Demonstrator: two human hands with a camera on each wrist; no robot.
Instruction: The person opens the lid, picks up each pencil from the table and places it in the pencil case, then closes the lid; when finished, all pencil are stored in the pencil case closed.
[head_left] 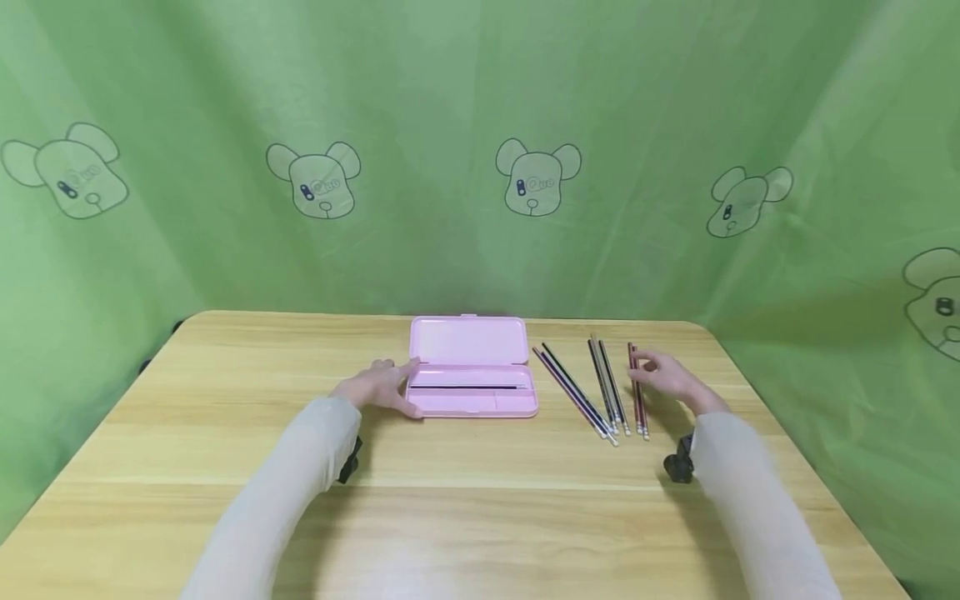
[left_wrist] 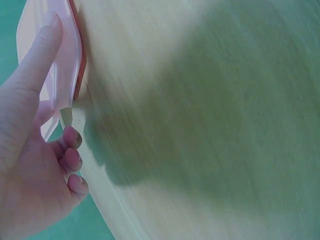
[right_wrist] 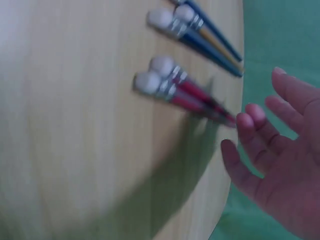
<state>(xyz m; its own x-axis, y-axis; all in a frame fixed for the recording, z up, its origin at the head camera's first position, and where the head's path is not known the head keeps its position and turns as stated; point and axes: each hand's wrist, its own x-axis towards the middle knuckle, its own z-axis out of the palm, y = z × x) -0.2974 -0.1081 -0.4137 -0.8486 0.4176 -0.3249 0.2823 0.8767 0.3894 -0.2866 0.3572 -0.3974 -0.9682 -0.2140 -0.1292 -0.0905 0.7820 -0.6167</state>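
A pink pencil case lies with its lid raised at the back, and one dark pencil rests along its rear compartment. My left hand holds the case's left end between thumb and index finger; the other fingers curl loosely in the left wrist view. Two red pencils lie side by side on the table, white erasers toward me. Just over their far part hovers my right hand, fingers loosely bent and nothing gripped. Whether a fingertip touches them is hard to tell.
Left of the red pencils lies a group of blue and yellowish pencils. Nearer the case, dark and purple pencils slant across the wooden table. A green curtain hangs behind and beside the table.
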